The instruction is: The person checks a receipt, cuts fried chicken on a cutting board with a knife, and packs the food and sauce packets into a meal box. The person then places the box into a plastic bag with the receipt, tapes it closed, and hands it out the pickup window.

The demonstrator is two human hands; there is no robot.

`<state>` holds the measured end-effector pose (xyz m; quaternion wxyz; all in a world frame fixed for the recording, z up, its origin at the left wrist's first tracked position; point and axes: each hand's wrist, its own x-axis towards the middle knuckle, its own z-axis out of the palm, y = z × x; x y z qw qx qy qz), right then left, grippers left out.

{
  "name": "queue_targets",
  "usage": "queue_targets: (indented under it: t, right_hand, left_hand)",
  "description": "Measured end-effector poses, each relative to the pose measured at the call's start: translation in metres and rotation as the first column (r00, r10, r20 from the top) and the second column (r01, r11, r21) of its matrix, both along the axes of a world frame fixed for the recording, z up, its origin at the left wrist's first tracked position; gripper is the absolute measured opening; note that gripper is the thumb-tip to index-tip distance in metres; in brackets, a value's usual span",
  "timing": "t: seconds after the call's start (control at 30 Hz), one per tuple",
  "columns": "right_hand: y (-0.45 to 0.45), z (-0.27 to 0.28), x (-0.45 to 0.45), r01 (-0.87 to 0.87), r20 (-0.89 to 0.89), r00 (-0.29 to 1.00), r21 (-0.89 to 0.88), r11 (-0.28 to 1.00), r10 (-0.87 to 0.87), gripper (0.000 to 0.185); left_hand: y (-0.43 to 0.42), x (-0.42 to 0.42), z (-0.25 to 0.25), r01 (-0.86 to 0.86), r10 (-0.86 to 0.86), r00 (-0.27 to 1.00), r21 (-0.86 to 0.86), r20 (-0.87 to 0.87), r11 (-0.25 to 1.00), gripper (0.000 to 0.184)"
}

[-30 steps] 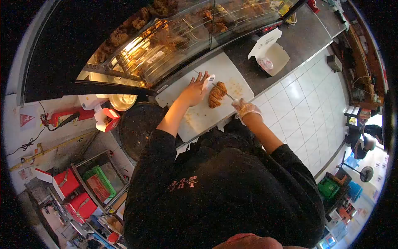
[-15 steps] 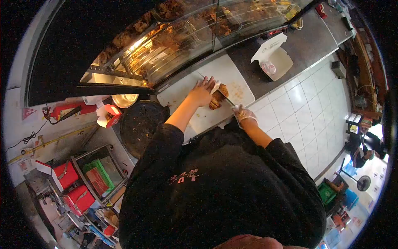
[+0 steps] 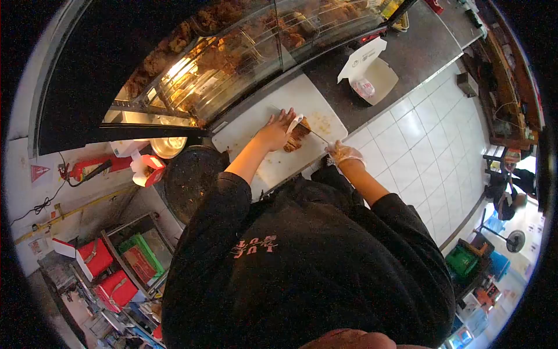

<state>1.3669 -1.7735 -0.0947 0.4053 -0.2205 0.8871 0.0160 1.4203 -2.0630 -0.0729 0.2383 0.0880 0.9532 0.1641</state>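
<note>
A browned piece of fried chicken [image 3: 295, 139] lies on the white cutting board [image 3: 317, 96], with a cut across it. My right hand [image 3: 344, 154], in a clear plastic glove, is closed round the handle of a knife [image 3: 317, 135]. The blade runs left across the chicken toward my other hand. My left hand [image 3: 275, 132] rests at the blade's far end, fingers stretched out and somewhat apart. A white scrap like folded paper [image 3: 294, 123] shows beside its palm, over the knife; whether the fingers grip it is unclear.
A glass display case [image 3: 232, 64] with fried food stands beyond the board. An opened takeaway box [image 3: 381, 81] holding a small wrapped packet sits on the dark counter [image 3: 407, 35]. Left are a round black pan [image 3: 195, 180] and a red-white box [image 3: 147, 168]. A person [image 3: 507, 200] is far right.
The view has shifted slightly. My right hand has moved a little outward from the chicken, and the knife has changed angle across it. My left hand stays by the blade's far end.
</note>
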Motion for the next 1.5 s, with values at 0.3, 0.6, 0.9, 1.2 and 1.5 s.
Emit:
queue_targets:
  t: [0.3,0.6,0.9,1.2,1.5]
  right_hand:
    - [0.001,0.055,0.009,-0.181,-0.119,0.977,-0.027,0.983,0.177,0.05]
    - [-0.065,0.023,0.094,-0.352,0.078,0.925,-0.19,0.917,0.371,0.036]
    - [-0.117,0.043,0.054,-0.315,-0.534,0.841,-0.362,0.877,0.082,0.074]
    - [-0.164,0.021,0.003,-0.463,-0.277,0.854,-0.022,0.886,0.44,0.066]
    - [-0.144,0.016,0.002,-0.448,-0.281,0.888,-0.342,0.826,0.364,0.039]
  left_hand:
    - [-0.009,0.003,0.01,-0.057,0.06,0.995,0.04,-0.078,0.998,0.07]
    - [-0.039,0.151,0.137,-0.52,0.565,0.585,0.804,0.582,-0.29,0.058]
    - [-0.021,0.196,0.135,-0.246,0.355,0.546,0.551,0.758,-0.797,0.071]
    - [-0.008,0.158,0.18,-0.255,0.455,0.647,0.737,0.611,-0.626,0.066]
    - [0.02,0.103,0.199,-0.265,0.383,0.698,0.716,0.605,-0.646,0.107]
